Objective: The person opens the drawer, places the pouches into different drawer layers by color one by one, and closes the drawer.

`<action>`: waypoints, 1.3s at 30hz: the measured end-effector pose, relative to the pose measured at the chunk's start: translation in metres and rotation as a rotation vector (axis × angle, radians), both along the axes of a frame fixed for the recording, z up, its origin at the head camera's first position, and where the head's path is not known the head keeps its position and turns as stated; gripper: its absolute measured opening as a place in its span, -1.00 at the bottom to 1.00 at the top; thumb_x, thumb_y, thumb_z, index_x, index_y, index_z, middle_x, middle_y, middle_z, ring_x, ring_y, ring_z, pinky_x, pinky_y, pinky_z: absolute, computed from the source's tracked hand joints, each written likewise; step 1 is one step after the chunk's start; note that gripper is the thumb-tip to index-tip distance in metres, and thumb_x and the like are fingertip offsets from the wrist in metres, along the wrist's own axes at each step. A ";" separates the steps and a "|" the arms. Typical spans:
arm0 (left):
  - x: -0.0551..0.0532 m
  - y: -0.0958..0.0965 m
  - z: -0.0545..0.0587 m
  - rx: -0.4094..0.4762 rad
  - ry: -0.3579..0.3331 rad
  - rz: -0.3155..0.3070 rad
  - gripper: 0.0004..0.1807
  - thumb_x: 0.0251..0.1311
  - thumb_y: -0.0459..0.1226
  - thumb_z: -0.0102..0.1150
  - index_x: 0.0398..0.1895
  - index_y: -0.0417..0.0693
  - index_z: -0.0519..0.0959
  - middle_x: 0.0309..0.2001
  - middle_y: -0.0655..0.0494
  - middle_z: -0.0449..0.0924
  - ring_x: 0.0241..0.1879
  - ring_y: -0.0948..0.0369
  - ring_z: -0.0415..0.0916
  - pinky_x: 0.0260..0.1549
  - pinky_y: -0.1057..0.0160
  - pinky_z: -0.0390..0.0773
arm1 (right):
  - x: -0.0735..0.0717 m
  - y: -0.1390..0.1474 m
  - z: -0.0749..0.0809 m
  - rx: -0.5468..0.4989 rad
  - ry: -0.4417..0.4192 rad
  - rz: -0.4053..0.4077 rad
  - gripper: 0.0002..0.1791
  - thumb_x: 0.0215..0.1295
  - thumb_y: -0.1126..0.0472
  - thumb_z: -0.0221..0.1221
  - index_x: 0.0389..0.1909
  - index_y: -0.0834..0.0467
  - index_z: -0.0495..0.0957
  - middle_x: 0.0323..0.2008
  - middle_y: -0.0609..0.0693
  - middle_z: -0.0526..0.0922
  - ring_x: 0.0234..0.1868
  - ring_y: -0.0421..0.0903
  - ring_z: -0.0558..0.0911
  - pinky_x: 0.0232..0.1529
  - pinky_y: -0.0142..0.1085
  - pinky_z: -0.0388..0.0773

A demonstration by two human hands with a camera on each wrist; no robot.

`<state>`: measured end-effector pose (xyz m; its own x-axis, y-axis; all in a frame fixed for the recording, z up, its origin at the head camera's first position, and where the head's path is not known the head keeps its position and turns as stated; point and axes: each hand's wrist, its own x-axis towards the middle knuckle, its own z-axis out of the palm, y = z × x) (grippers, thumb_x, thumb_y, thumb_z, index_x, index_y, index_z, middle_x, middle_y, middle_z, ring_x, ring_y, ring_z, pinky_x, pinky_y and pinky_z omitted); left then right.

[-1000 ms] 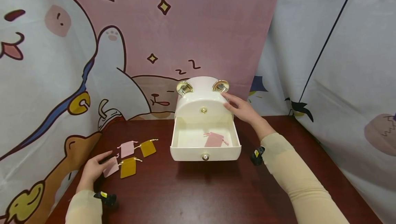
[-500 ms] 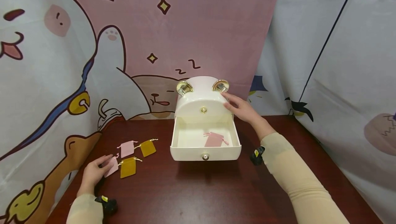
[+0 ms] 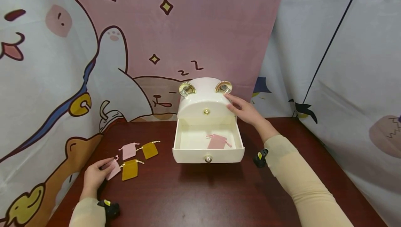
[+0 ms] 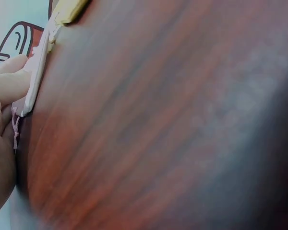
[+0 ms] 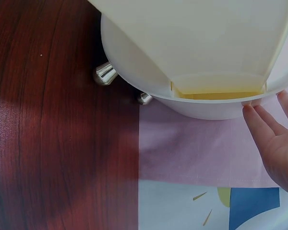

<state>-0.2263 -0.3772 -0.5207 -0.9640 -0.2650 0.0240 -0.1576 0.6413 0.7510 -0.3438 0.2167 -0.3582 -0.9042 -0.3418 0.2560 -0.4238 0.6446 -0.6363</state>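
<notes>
At the left of the table, my left hand (image 3: 95,176) pinches a small pink drawstring pouch (image 3: 114,170) between thumb and fingers. The left wrist view shows that pouch (image 4: 36,84) edge-on, its pink cord hanging by the palm. Close by lie another pink pouch (image 3: 128,151) and two mustard-yellow pouches (image 3: 130,170). My right hand (image 3: 245,110) rests its fingertips on the right side of a white rounded box (image 3: 203,96) with gold, ear-like fittings. The box's lower drawer (image 3: 208,155) is pulled out, and a pink pouch (image 3: 217,141) lies inside it.
The box stands at the back of the dark red wooden table (image 3: 188,199). A printed cartoon cloth (image 3: 219,28) hangs behind and along both sides. Short metal feet (image 5: 105,74) under the box show in the right wrist view.
My left hand has moved slightly right, and its fingers have closed on the nearest pink pouch, which has tilted a little. The right hand, box and drawer stay in place.
</notes>
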 end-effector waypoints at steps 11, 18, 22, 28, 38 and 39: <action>0.003 0.004 -0.004 -0.003 0.064 0.059 -0.58 0.26 -0.25 0.33 0.14 -0.26 0.60 -0.05 -0.22 0.67 0.05 -0.13 0.51 -0.38 0.66 0.35 | 0.001 -0.001 0.000 -0.001 -0.002 0.005 -0.35 0.49 -0.11 0.05 0.53 -0.11 0.16 0.53 0.02 0.10 0.46 0.17 0.18 0.35 0.22 0.14; 0.005 0.005 -0.003 0.026 0.075 0.145 -0.65 0.26 -0.26 0.31 0.05 -0.25 0.66 0.03 -0.24 0.63 0.02 -0.07 0.50 -0.23 0.39 0.44 | 0.001 -0.001 0.000 -0.007 -0.010 0.007 -0.34 0.49 -0.11 0.05 0.53 -0.12 0.16 0.53 0.02 0.10 0.46 0.17 0.18 0.34 0.21 0.15; 0.006 0.006 0.001 0.083 0.065 0.169 -0.65 0.29 -0.21 0.30 0.05 -0.25 0.66 0.07 -0.24 0.60 0.02 -0.04 0.47 -0.24 0.37 0.45 | 0.001 0.000 0.000 -0.006 -0.013 -0.002 -0.34 0.49 -0.12 0.05 0.53 -0.13 0.15 0.53 0.01 0.10 0.47 0.17 0.17 0.34 0.23 0.14; 0.006 0.009 0.014 0.116 0.075 0.169 -0.62 0.27 -0.17 0.32 0.03 -0.23 0.67 0.02 -0.18 0.63 -0.06 0.06 0.47 -0.40 0.56 0.45 | 0.000 0.000 -0.001 -0.001 -0.008 0.002 -0.34 0.49 -0.12 0.04 0.53 -0.13 0.16 0.53 0.03 0.10 0.47 0.17 0.15 0.35 0.22 0.13; 0.001 0.021 0.044 0.059 0.171 0.091 -0.67 0.25 -0.19 0.34 -0.02 -0.21 0.70 -0.07 -0.11 0.67 -0.26 0.29 0.46 -0.38 0.54 0.50 | 0.001 0.000 0.001 -0.016 -0.001 0.012 -0.36 0.50 -0.07 0.05 0.53 -0.09 0.18 0.52 0.05 0.13 0.47 0.16 0.17 0.36 0.18 0.13; 0.001 0.023 0.047 0.056 0.178 0.083 -0.67 0.25 -0.18 0.34 -0.02 -0.22 0.70 -0.08 -0.11 0.67 -0.26 0.28 0.46 -0.38 0.53 0.51 | 0.001 0.000 0.001 -0.015 -0.002 0.013 -0.36 0.50 -0.08 0.05 0.53 -0.10 0.17 0.52 0.05 0.13 0.47 0.16 0.17 0.36 0.19 0.13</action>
<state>-0.2257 -0.3545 -0.4736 -0.9206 -0.3488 0.1752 -0.0696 0.5884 0.8056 -0.3432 0.2164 -0.3571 -0.9004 -0.3493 0.2594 -0.4306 0.6295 -0.6468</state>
